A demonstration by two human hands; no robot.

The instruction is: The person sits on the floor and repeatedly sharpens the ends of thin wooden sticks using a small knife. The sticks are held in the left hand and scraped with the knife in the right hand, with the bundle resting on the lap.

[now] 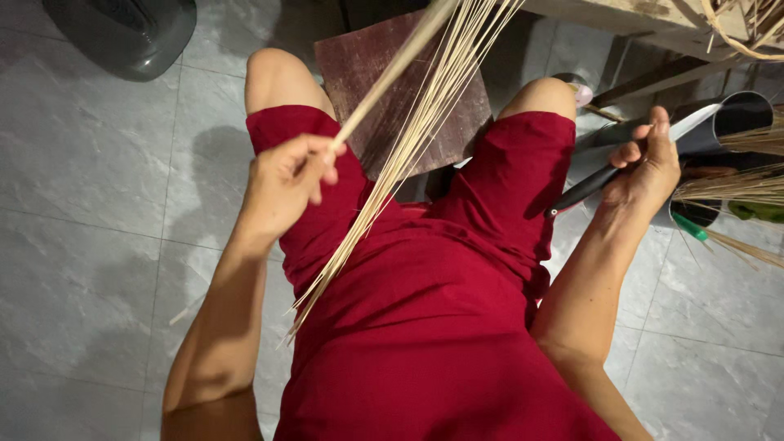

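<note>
I see the left hand [286, 184] closed around a pale stick [392, 77] beside a bundle of thin bamboo strips [408, 135] that lies across the red lap. The right hand [649, 167] grips a knife [629, 159] with a black handle. Just beyond this hand stand dark tubes [739, 114], perhaps holding more strips. Between the knees is a brown board [367, 65].

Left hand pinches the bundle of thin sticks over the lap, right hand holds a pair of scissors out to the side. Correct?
Not scissors. The head view shows the right hand gripping a black-handled knife. The rest stands: the left hand pinches the bundle of thin sticks over the lap.
</note>
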